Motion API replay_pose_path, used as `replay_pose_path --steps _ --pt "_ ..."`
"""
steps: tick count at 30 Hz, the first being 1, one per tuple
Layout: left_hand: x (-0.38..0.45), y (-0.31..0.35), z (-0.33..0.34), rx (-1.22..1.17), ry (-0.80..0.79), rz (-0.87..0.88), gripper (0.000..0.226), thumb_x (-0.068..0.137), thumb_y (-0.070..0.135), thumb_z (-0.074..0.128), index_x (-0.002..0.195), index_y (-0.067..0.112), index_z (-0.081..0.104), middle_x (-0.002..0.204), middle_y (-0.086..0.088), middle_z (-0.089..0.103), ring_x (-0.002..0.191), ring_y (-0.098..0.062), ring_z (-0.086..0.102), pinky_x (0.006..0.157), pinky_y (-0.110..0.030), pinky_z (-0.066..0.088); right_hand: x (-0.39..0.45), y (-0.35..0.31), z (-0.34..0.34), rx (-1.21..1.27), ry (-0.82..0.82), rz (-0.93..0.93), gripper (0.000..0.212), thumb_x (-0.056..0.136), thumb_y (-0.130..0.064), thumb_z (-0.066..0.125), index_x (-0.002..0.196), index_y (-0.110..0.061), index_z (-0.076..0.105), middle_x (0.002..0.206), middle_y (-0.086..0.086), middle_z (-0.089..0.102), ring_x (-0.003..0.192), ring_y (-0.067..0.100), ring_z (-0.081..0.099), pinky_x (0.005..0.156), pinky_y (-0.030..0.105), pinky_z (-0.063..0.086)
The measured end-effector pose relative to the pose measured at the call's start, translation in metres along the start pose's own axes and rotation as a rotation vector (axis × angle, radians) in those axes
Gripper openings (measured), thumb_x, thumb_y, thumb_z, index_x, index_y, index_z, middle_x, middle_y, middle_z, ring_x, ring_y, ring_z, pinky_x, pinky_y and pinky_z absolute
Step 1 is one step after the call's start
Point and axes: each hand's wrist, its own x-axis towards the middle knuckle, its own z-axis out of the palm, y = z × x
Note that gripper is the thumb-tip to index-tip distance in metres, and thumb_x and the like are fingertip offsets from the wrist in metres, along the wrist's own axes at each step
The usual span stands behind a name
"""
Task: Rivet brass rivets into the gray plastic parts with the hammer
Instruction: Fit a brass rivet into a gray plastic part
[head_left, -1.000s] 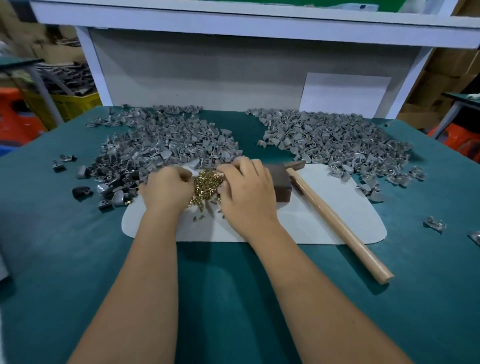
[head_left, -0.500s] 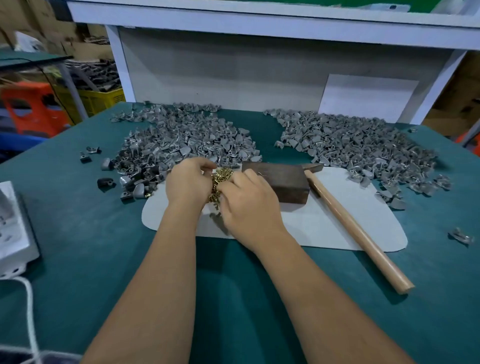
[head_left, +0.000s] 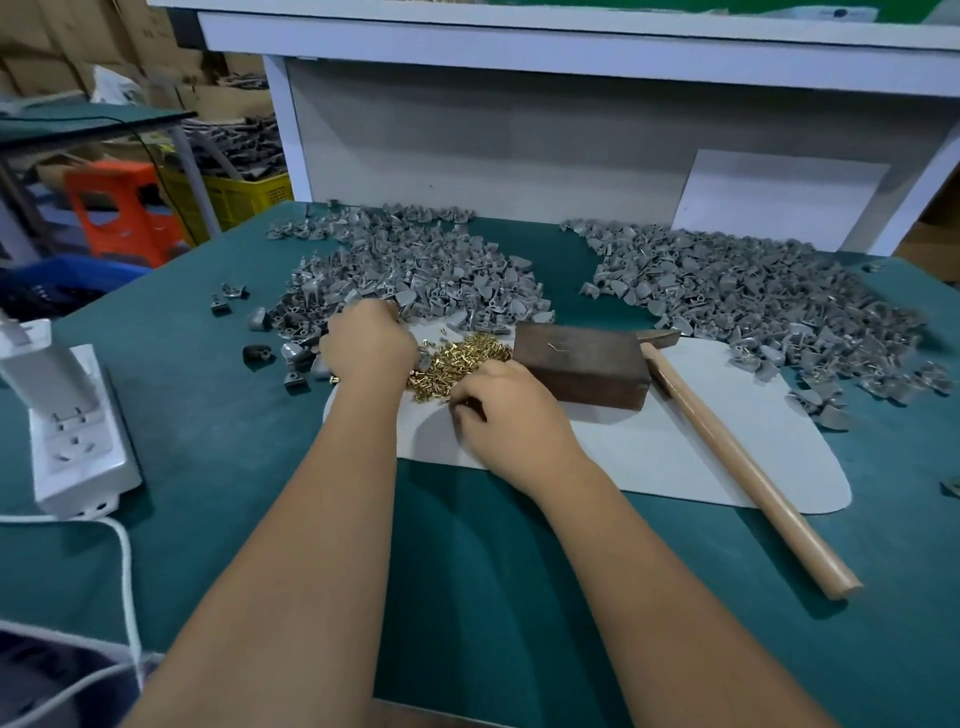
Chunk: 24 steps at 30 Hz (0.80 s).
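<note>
Both hands have drifted apart since a second ago, when they were cupped together over the brass rivets. Now the left hand has gone up to the near edge of the left heap of gray plastic parts, its fingers curled down among them; whether it already holds a part I cannot tell, as the knuckles hide the fingertips. The right hand sits at the near side of the rivet pile on the white mat, fingers bent as if pinching a rivet, though the rivet itself is too small to make out.

A dark block lies just right of the rivets, and the hammer rests untouched beside it, handle pointing toward the person. A second heap of gray parts lies to the right on the green table.

The step in hand looks like picking one part and one rivet. To do it well, take a single rivet, seat it straight in the part's hole, and rest the part flat on the block before reaching for the hammer.
</note>
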Motion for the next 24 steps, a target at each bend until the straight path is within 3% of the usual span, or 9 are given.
replay_pose_path --steps 8,11,14,16,18,21,24 --pt "0.009 -0.014 0.017 0.072 0.090 0.164 0.037 0.085 0.002 0.057 0.107 0.026 0.075 0.121 -0.010 0.066 0.119 -0.037 0.049 0.095 -0.047 0.046 0.000 0.003 -0.003 0.042 0.014 0.037 0.018 0.092 -0.011 0.051 0.101 -0.011 0.067 0.104 0.004 0.061 0.104 0.022 0.048 0.086 0.037 0.044" --pt "0.009 -0.016 0.018 0.096 0.139 0.151 0.036 0.089 0.007 0.056 0.111 0.030 0.072 0.121 -0.011 0.065 0.122 -0.039 0.044 0.099 -0.047 0.038 -0.003 0.002 -0.001 -0.028 0.042 0.026 0.024 0.094 -0.024 0.051 0.109 -0.011 0.066 0.106 0.005 0.060 0.106 0.023 0.047 0.084 0.035 0.045" --pt "0.008 -0.017 0.015 0.068 0.201 0.149 0.036 0.090 0.007 0.050 0.114 0.024 0.071 0.112 -0.013 0.068 0.113 -0.041 0.052 0.094 -0.046 0.044 -0.002 0.000 0.003 -0.109 0.007 0.015 0.033 0.096 -0.033 0.049 0.115 -0.010 0.065 0.108 0.006 0.057 0.108 0.023 0.046 0.086 0.035 0.043" --pt "0.007 -0.016 0.011 -0.028 0.232 0.179 0.031 0.092 0.008 0.049 0.113 0.015 0.071 0.105 -0.016 0.070 0.099 -0.039 0.060 0.081 -0.045 0.052 0.000 -0.001 0.003 -0.117 0.005 0.010 0.028 0.096 -0.028 0.050 0.110 -0.010 0.067 0.105 0.007 0.056 0.105 0.024 0.046 0.084 0.035 0.043" --pt "0.004 -0.012 0.009 -0.122 0.256 0.233 0.028 0.094 0.008 0.050 0.111 0.008 0.071 0.102 -0.015 0.072 0.089 -0.035 0.064 0.068 -0.037 0.048 0.000 -0.002 0.003 -0.103 0.016 0.015 0.020 0.093 -0.016 0.053 0.104 -0.008 0.067 0.102 0.008 0.057 0.103 0.025 0.048 0.082 0.036 0.045" --pt "0.000 0.000 0.007 -0.182 0.264 0.292 0.028 0.091 0.006 0.051 0.112 0.008 0.070 0.108 -0.011 0.072 0.095 -0.031 0.064 0.069 -0.032 0.043 0.000 -0.002 0.003 -0.101 0.011 0.024 0.018 0.087 -0.006 0.053 0.100 -0.007 0.065 0.102 0.009 0.057 0.102 0.027 0.048 0.079 0.035 0.043" --pt "0.001 0.004 0.012 -0.037 0.161 0.271 0.033 0.089 0.005 0.051 0.120 0.011 0.063 0.114 -0.014 0.068 0.099 -0.037 0.062 0.079 -0.042 0.051 0.000 -0.001 0.002 -0.071 0.063 0.019 0.018 0.088 -0.003 0.052 0.102 -0.006 0.062 0.104 0.009 0.056 0.101 0.027 0.048 0.079 0.037 0.043"
